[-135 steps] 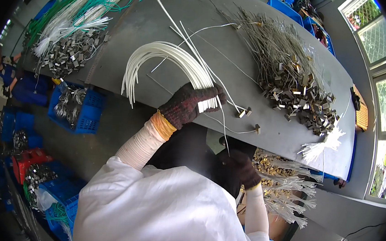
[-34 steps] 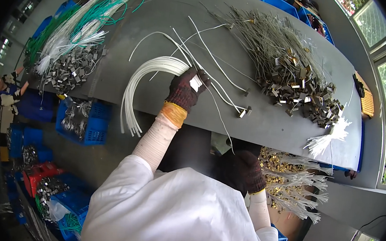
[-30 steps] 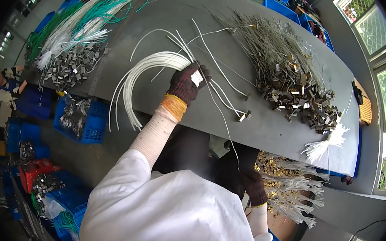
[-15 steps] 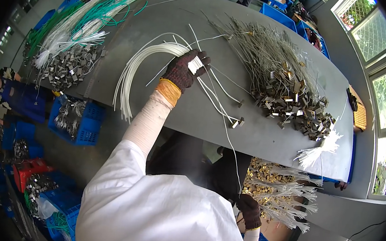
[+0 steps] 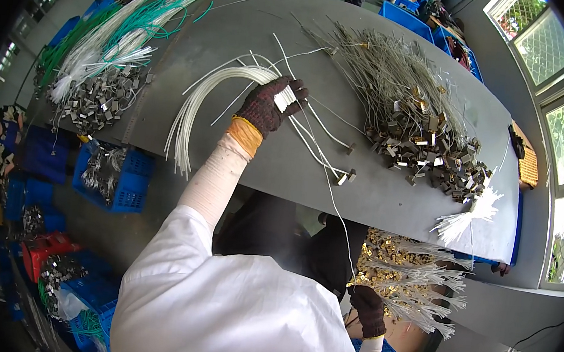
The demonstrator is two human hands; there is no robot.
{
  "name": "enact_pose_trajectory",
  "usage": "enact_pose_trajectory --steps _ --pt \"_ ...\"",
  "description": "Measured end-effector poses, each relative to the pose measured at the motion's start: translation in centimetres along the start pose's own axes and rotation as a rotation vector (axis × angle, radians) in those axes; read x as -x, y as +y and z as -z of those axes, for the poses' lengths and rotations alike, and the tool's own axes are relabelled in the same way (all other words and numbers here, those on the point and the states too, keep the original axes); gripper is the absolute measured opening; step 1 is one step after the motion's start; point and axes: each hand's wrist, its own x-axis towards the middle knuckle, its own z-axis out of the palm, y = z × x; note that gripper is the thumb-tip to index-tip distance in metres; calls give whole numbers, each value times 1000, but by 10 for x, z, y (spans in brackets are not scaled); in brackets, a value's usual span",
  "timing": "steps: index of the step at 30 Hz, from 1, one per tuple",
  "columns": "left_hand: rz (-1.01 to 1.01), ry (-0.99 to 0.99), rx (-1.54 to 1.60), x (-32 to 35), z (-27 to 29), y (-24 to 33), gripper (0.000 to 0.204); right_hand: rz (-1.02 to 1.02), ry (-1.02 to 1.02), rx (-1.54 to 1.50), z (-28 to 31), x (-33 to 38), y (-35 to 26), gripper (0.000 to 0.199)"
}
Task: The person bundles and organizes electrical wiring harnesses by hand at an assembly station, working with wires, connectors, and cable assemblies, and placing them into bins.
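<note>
My left hand point(image 5: 268, 108), in a dark knitted glove, is closed around a bundle of white cables point(image 5: 227, 77) above the grey table. Their loose ends curve down to the left. From the other side of the fist a few cables stick out, with small metal clips point(image 5: 343, 177) at their tips. One thin wire point(image 5: 339, 214) runs from the bundle over the table's near edge to my right hand point(image 5: 368, 309), low at the right. That gloved hand is closed where the wire ends, beside a heap of brass-coloured clips point(image 5: 380, 278) with clear strands.
Grey wires with metal clips point(image 5: 425, 145) are piled on the table's right, near a white cable bunch point(image 5: 466, 215). More clips point(image 5: 97, 99) and green and white cables point(image 5: 141, 23) lie left. Blue crates point(image 5: 114, 175) stand below; windows point(image 5: 561, 127) line the right.
My right hand has shifted slightly down and right, uncovering more brass-coloured clips. The left hand stays nearly in place, its cable bundle only slightly shifted.
</note>
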Motion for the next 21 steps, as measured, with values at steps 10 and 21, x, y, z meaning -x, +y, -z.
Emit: enact_pose_trajectory --steps 10,21 --pt "2 8 -4 2 -1 -4 25 150 67 52 2 2 5 28" --pt "135 -109 -36 41 -15 -7 18 -148 -4 -23 -8 -14 -9 25"
